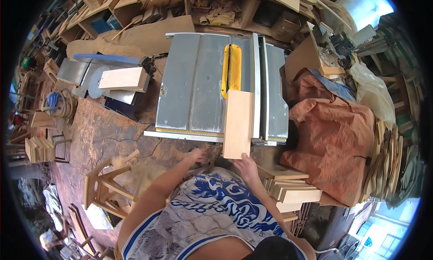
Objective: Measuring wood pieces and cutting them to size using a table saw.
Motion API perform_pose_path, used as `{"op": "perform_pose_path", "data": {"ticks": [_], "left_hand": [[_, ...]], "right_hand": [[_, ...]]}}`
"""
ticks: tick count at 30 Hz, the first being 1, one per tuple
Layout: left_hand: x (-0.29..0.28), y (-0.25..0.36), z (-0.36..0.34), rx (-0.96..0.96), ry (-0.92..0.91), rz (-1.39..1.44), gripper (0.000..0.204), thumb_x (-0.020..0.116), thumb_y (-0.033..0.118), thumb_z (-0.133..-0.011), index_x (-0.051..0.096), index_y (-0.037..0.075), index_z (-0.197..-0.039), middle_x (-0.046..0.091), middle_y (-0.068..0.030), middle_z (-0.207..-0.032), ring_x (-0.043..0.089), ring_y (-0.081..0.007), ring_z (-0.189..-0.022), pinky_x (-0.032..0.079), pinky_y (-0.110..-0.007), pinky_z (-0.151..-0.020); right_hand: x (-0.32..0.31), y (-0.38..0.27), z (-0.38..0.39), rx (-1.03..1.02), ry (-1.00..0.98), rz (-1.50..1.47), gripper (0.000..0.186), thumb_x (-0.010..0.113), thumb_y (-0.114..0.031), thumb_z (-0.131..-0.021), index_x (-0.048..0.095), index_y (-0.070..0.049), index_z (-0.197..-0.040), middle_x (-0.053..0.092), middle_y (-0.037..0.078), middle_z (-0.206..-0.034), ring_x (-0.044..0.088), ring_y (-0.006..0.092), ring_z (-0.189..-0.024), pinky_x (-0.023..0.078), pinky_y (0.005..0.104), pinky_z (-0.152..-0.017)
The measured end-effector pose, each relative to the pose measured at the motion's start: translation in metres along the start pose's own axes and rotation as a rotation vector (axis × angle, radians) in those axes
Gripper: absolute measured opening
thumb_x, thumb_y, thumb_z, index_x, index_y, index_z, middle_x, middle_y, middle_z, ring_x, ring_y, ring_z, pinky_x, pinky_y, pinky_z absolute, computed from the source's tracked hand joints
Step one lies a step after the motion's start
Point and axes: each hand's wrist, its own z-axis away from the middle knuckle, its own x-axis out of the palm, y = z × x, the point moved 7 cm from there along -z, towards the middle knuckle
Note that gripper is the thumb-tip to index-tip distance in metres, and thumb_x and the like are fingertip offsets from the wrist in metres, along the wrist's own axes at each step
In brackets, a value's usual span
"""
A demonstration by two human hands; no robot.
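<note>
A pale wooden board lies lengthwise on the grey table saw, its near end jutting past the front edge. Its far end reaches the yellow throat plate around the blade slot. Along its right side runs the metal rip fence, close to the board. My right hand grips the near end, thumb and fingers at the board's edge. Below the front rail, my left hand hangs left of the board and apart from it. Its fingers are too blurred to read.
At the left stands another saw with a round blade and a wood block on it. A wooden stool frame is near my left arm. Stacked boards and a reddish-brown sheet lie at the right. Cables cross the floor.
</note>
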Motion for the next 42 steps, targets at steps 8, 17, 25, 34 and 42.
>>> {"op": "perform_pose_path", "data": {"ticks": [8, 17, 25, 34, 42], "left_hand": [[-0.056, 0.005, -0.060, -0.005, 0.489, 1.568, 0.073, 0.040, 0.068, -0.099, 0.059, 0.016, -0.147, 0.061, -0.0108, -0.149, 0.055, -0.0365, -0.137, 0.043, -0.062, -0.114], [-0.061, 0.042, -0.053, 0.327, 0.200, 1.685, 0.068, 0.035, 0.065, -0.102, 0.062, 0.017, -0.143, 0.064, -0.0103, -0.143, 0.061, -0.0370, -0.129, 0.048, -0.060, -0.110], [0.014, 0.120, 0.096, 0.349, 0.289, -0.113, 0.036, 0.067, 0.033, -0.100, 0.071, 0.008, -0.127, 0.075, -0.0133, -0.121, 0.070, -0.0327, -0.106, 0.054, -0.046, -0.091], [0.027, 0.239, 0.078, 0.759, 0.470, -0.475, 0.069, 0.073, 0.030, -0.095, 0.052, 0.007, -0.156, 0.058, -0.0188, -0.154, 0.041, -0.0394, -0.153, 0.019, -0.058, -0.129], [0.020, 0.241, 0.069, 0.795, 0.500, -0.432, 0.067, 0.074, 0.030, -0.094, 0.055, 0.009, -0.155, 0.057, -0.0167, -0.156, 0.041, -0.0407, -0.153, 0.020, -0.058, -0.129]], "right_hand": [[-0.004, 0.014, 0.012, -0.106, 0.128, -0.131, 0.052, 0.072, -0.040, -0.101, 0.059, -0.008, -0.141, 0.067, 0.010, -0.129, 0.063, 0.0296, -0.122, 0.048, 0.0498, -0.111], [-0.009, 0.031, 0.032, -0.069, 0.191, -0.104, 0.057, 0.073, -0.045, -0.100, 0.058, -0.008, -0.142, 0.067, 0.012, -0.134, 0.061, 0.0306, -0.124, 0.046, 0.0501, -0.113], [-0.021, 0.036, 0.030, -0.112, 0.238, -0.147, 0.057, 0.072, -0.045, -0.100, 0.057, -0.006, -0.139, 0.066, 0.013, -0.133, 0.062, 0.0325, -0.124, 0.046, 0.0516, -0.113], [0.004, 0.016, 0.021, -0.136, 0.219, -0.090, 0.068, 0.070, -0.050, -0.099, 0.053, -0.004, -0.146, 0.061, 0.015, -0.142, 0.057, 0.0327, -0.131, 0.041, 0.0503, -0.116], [0.007, -0.030, 0.045, -0.181, 0.393, 0.650, 0.067, 0.076, -0.046, -0.096, 0.059, 0.001, -0.139, 0.066, 0.018, -0.133, 0.066, 0.0372, -0.117, 0.055, 0.0508, -0.102]]}}
